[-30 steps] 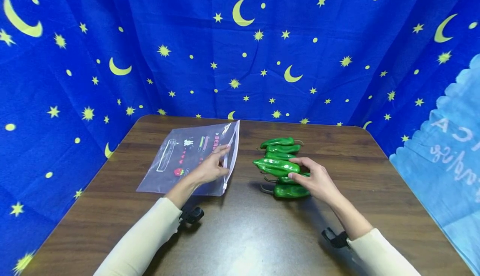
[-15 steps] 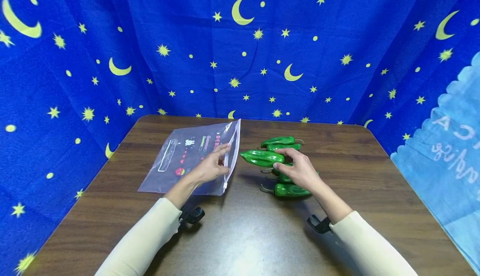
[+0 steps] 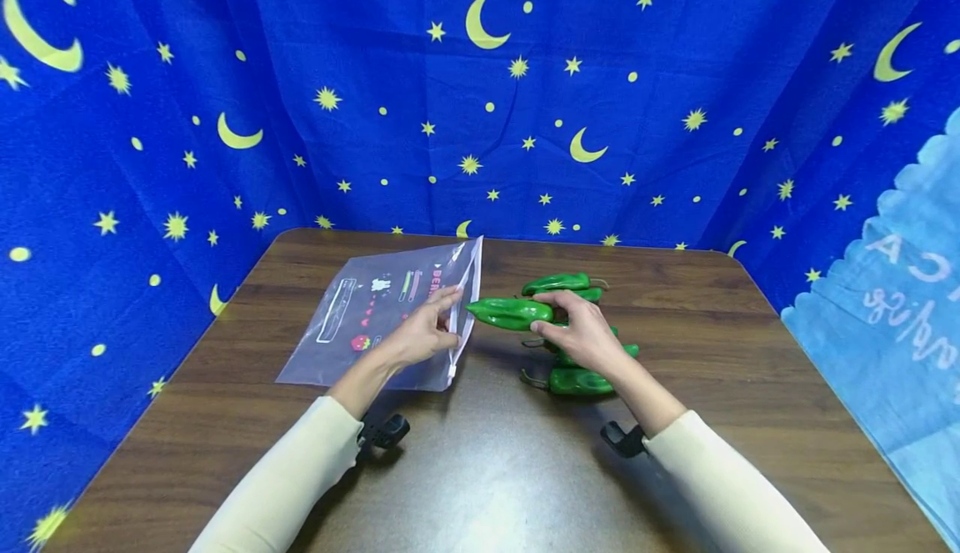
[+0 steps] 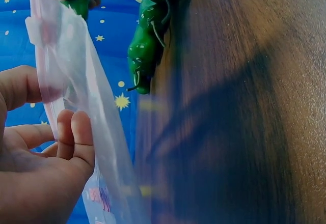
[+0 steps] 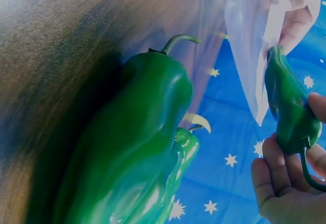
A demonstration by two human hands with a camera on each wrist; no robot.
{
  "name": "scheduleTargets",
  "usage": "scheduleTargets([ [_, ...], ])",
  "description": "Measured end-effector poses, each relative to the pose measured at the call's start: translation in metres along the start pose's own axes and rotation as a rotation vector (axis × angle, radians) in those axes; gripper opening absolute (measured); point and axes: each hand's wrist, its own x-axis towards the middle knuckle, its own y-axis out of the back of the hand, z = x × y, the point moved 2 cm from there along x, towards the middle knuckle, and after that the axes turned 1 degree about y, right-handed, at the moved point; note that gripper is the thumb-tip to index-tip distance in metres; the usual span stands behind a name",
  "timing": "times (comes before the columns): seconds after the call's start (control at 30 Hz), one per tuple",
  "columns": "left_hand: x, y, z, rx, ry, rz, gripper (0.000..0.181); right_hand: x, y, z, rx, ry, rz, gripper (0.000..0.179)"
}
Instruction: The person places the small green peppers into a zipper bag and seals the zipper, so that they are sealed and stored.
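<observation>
A long green pepper (image 3: pixel 512 314) is pinched by its stem half between the thumb and fingers of my right hand (image 3: pixel 585 332). Its pointed tip is close to the mouth of a clear slider zip bag (image 3: pixel 337 319) printed with a strawberry and hearts. With curled fingers my left hand (image 3: pixel 416 336) grips the bag at its mouth, and the left wrist view shows the mouth parted around the fingers. Several other green peppers (image 3: pixel 581 381) lie in a column under and around my right hand, partly hidden by it.
The brown wooden table (image 3: pixel 480 470) bears the bag on the left and the peppers right of centre. A blue star-and-moon cloth (image 3: pixel 405 77) hangs behind it and at the sides. A light blue cloth (image 3: pixel 900 286) with lettering hangs at the right.
My right hand has carried the held pepper leftward and slightly up from the column to the bag's mouth. My left hand and the bag have stayed nearly still.
</observation>
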Motion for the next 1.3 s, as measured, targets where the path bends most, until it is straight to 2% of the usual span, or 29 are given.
scheduleTargets([
  [0.17,0.001,0.000,-0.001,-0.025,0.005,-0.001,0.080,0.003,-0.002,-0.003,-0.012,0.021,-0.003,0.044],
  [0.5,0.003,0.000,-0.002,-0.048,-0.033,0.008,0.082,0.011,-0.009,-0.006,-0.055,0.043,-0.012,0.044],
  [0.93,0.003,0.003,0.001,-0.130,0.018,0.029,0.083,0.021,-0.017,-0.012,-0.050,0.038,-0.038,0.043],
  [1.3,0.002,0.007,0.001,-0.179,0.000,0.037,0.084,0.031,-0.024,-0.016,-0.118,0.049,-0.043,0.045],
])
